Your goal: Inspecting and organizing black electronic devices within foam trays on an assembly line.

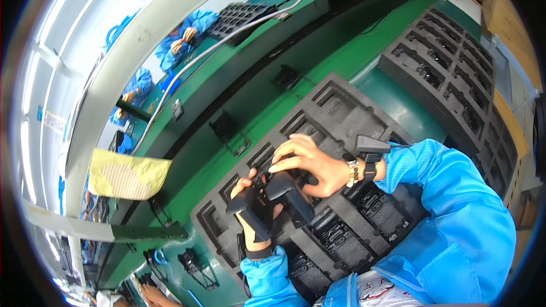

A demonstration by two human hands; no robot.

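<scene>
Above a dark grey foam tray [318, 222], my two hands meet around a black plastic part [261, 196] with small reddish spots. My left hand [248, 224] is wrapped round it from below, fingertips showing at its far side and the thumb near its right. My right hand [313, 165] bends over from the right, its fingers closed on the part's upper end. A black angular piece [291, 198] beneath the right fingers hides much of the grip; I cannot tell whether it belongs to the part. Similar black parts [372, 202] lie in the tray's near pockets, while several far pockets hold nothing.
A second filled foam tray [443, 62] stands at the far right. Black parts with wire stands [224, 128] sit along the green bench [187, 193]. A yellow sheet [129, 175] hangs at the left from a pale frame [102, 91]. Co-workers in blue sleeves [187, 28] work beyond.
</scene>
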